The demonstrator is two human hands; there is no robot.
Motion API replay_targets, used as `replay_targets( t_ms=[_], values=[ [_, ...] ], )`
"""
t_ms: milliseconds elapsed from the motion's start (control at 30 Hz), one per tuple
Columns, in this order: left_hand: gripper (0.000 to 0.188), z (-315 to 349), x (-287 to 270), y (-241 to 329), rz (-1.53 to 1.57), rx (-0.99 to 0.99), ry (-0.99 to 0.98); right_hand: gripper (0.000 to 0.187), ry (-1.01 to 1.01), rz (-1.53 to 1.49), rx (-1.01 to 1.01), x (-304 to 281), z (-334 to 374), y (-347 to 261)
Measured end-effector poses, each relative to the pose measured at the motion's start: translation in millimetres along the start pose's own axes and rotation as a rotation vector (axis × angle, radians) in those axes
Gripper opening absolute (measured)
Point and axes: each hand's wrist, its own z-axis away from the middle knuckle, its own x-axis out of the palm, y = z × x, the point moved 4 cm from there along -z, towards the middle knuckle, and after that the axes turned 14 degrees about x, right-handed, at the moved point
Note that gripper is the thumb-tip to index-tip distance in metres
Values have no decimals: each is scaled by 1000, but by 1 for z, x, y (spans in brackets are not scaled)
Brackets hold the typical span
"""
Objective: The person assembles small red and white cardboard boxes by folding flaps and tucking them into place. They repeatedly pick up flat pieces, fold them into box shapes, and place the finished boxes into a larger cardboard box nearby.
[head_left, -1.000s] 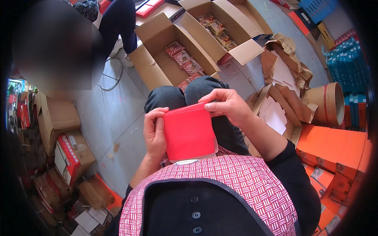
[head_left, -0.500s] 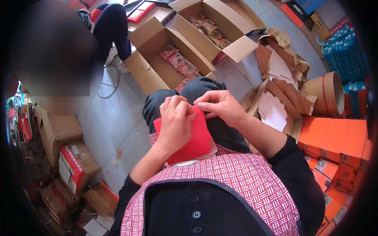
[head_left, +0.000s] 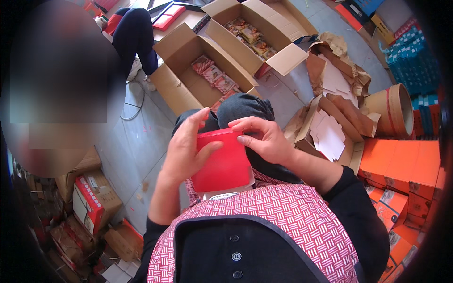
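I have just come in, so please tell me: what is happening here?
The person's bare right hand pinches the upper right corner of a square red piece, apparently card; the left hand is at its left side, thumb over its face. Beyond the knees stands an open brown cardboard box with small red-and-white packets inside.

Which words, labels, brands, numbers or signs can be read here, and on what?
None can be read.
Red box: no lettering visible.
Pink packets: printing too small.
Orange boxes: dark marks too small.
Teal boxes: pale patches too blurred.
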Motion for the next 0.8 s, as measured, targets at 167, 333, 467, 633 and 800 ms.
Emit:
replay_targets(
  t_ms=[167,333,467,633,800],
  values=[
    [45,30,-3,-17,93,-18,-218,53,72,228,-95,22,16,-1],
    [46,48,2,-19,72,-114,-252,73,51,536,-207,48,27,27],
    [58,28,-20,-11,78,-60,-453,69,35,553,-328,56,18,8],
    [64,7,-46,-37,235,-134,-522,58,-10,609,-303,47,-21,-19],
    [55,-3,-80,-123,520,-457,183,35,84,785,-40,-53,-120,-29]
  ],
)
